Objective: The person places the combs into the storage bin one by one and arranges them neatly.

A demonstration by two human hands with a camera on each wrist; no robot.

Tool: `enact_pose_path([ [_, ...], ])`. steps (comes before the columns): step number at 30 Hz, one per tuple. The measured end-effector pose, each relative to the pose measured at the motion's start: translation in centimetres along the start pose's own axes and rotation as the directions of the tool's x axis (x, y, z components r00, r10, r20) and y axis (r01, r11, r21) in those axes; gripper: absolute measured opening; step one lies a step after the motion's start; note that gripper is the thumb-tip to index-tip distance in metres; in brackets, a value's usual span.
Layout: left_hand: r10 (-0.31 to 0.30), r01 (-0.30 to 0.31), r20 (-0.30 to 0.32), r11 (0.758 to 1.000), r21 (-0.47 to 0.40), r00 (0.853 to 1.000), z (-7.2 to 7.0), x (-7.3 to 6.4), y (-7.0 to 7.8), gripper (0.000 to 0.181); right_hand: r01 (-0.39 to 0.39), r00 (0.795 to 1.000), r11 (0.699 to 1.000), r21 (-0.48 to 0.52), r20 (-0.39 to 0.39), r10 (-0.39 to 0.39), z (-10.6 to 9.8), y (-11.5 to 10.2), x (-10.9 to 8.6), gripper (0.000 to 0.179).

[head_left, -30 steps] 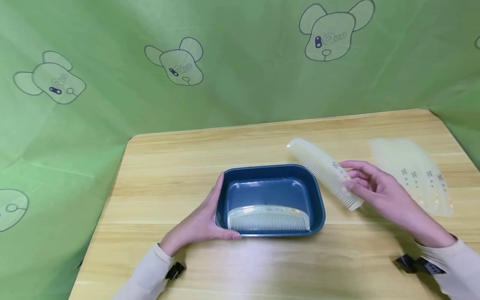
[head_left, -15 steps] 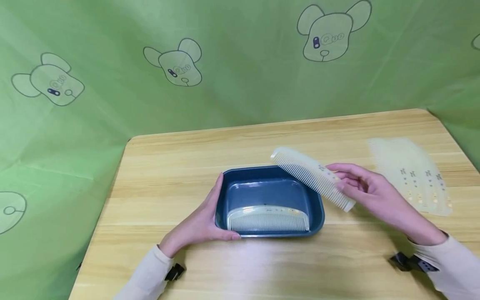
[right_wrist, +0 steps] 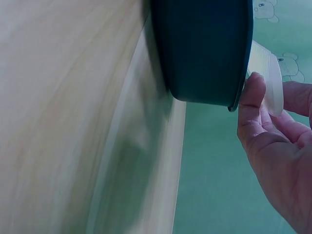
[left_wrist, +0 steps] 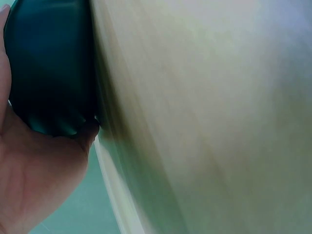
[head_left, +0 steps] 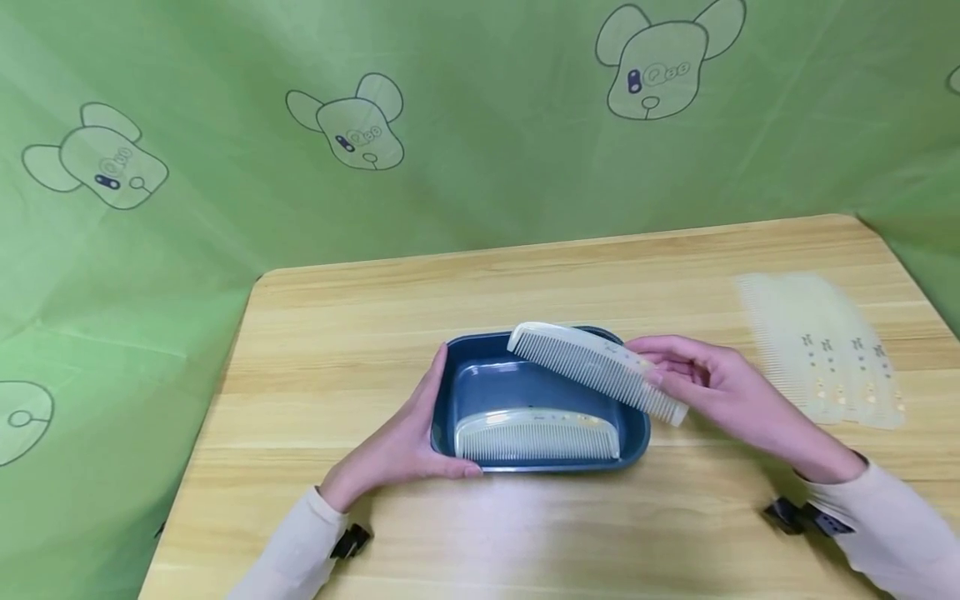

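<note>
A pale translucent comb slants over the right part of a dark blue rectangular tray, its teeth toward the person. My right hand pinches this comb near its right end between thumb and fingers; the right wrist view shows the hand just beyond the tray wall. A second comb lies inside the tray along its front side, arched back away from the person. At the tray's left end, my left hand grips the walls, thumb in front and fingers behind, as the left wrist view also shows.
Several similar combs lie fanned and overlapping at the right of the wooden table. A green cloth with bear-head drawings hangs behind the table and along its sides.
My right hand has carried its comb leftward from beside the tray to above it, and the comb now lies flatter. My left hand and the tray have stayed put.
</note>
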State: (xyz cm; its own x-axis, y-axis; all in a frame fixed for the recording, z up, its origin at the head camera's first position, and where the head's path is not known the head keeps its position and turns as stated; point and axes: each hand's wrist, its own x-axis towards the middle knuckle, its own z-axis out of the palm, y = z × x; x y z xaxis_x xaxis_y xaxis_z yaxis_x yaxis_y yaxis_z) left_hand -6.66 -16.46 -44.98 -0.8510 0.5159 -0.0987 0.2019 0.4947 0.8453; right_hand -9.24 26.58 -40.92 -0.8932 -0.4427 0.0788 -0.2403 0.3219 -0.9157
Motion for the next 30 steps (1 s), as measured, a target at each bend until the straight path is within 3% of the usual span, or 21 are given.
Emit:
enact_pose_path([
  [20,0.001,-0.001,0.001,1.0,-0.001,1.0,0.0,0.0,0.0,0.154,-0.063,0.997,0.997,0.036,0.053,0.061,1.5,-1.1,1.2,0.036],
  [30,-0.007,0.007,0.007,1.0,-0.004,1.0,0.0,0.0,-0.1,0.152,-0.065,0.99,0.996,0.054,0.129,0.057,2.3,-1.8,1.7,0.033],
])
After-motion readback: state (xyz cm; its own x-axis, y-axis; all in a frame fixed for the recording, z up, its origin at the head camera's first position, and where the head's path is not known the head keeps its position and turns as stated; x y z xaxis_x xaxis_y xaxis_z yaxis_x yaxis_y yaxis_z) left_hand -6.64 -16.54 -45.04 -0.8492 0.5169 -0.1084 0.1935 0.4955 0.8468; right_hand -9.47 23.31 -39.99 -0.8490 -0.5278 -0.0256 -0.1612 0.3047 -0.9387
